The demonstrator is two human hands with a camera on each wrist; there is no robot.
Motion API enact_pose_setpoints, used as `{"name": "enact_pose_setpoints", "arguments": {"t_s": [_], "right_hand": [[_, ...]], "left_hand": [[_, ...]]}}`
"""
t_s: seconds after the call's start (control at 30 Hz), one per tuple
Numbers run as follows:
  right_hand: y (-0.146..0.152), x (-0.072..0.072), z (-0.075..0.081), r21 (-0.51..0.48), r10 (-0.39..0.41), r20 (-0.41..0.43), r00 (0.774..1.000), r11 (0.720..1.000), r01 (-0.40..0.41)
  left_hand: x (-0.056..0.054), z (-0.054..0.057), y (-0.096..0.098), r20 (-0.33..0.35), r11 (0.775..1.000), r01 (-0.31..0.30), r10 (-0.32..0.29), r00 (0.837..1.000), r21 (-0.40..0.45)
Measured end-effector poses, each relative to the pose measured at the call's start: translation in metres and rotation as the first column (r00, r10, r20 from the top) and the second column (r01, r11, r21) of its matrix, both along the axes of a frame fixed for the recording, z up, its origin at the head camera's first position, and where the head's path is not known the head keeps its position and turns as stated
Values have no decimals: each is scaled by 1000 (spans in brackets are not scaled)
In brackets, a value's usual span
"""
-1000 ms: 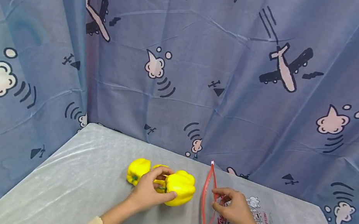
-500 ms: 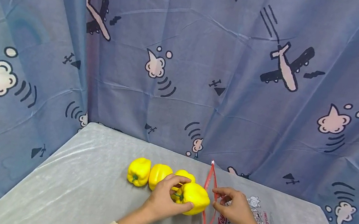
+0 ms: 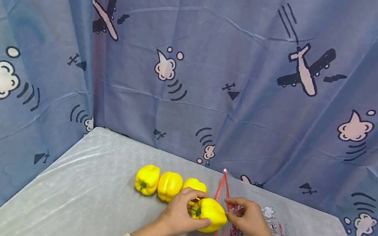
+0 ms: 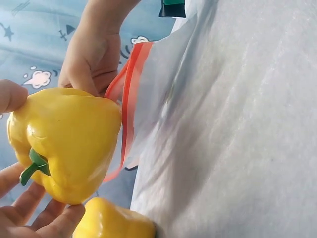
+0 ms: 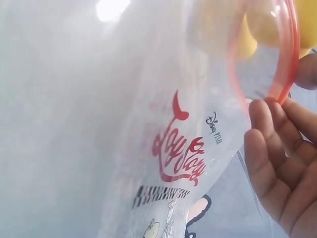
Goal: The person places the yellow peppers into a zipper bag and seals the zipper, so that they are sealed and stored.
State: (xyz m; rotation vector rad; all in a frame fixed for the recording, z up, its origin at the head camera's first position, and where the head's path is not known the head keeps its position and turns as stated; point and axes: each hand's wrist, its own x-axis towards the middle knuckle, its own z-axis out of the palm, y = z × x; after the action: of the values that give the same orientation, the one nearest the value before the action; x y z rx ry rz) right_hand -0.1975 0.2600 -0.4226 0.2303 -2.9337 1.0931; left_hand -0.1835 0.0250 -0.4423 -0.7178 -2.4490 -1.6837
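Observation:
A glossy yellow bell pepper (image 3: 212, 217) with a green stem is gripped by my left hand (image 3: 178, 216), thumb on the near side and fingers on the far side. Its blunt end lies at the red-edged mouth of a clear printed zip bag (image 3: 278, 231), as the left wrist view shows too. With thumb and fingers my right hand (image 3: 250, 222) pinches the bag's red rim (image 5: 290, 64) and the mouth gapes. The left wrist view has the held pepper (image 4: 74, 134) tilted, stem toward the left fingers. Whether its tip is inside the mouth I cannot tell.
Left of the bag stand three more yellow peppers in a row: one at the left (image 3: 147, 179), a middle one (image 3: 169, 186) and one partly behind my left hand (image 3: 195, 184). A pale sheet covers the table (image 3: 96, 186). Blue patterned curtains (image 3: 196, 73) hang behind.
My left hand has carried the pepper rightward and nearer, from beside the row to the bag's mouth. The row behind has come into fuller view. My right hand has kept its place at the rim.

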Motion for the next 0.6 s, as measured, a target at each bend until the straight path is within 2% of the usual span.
{"name": "enact_pose_setpoints", "arguments": {"t_s": [0.4, 0.6], "right_hand": [[1, 3, 4, -13, -30, 5, 1000, 999, 30], [1, 5, 8, -17, -40, 21, 999, 999, 40]], "left_hand": [[-2, -4, 8, -85, 998, -12, 7, 996, -63], [-3, -8, 13, -127, 997, -2, -8, 992, -83]]}}
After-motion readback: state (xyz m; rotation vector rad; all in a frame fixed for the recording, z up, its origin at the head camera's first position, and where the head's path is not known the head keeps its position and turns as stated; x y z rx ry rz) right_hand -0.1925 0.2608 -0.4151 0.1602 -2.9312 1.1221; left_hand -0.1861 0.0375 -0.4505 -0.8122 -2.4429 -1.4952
